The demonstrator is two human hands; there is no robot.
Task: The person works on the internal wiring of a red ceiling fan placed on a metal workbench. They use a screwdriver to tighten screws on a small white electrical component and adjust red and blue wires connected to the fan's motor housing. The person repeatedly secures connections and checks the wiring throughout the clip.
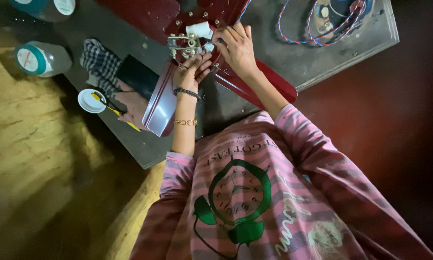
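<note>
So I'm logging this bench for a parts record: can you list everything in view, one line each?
fan blades: two, dark red, on the board under the hands
metal fitting: one, brass-coloured, at the fan hub
white part: one, white, by the fitting
twisted wire: one coil, red-blue-white, board's far right
jars: two, clear with teal, far left
checked cloth: one, dark and white, left
lid: one, white, left edge
screwdriver: one, yellow-handled, across the lid
board: one, grey
left hand: at the hub
right hand: at the hub

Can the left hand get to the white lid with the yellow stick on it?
Probably yes: the left hand is at the fan hub, and the white lid lies uncovered nearby on the bench.
</note>
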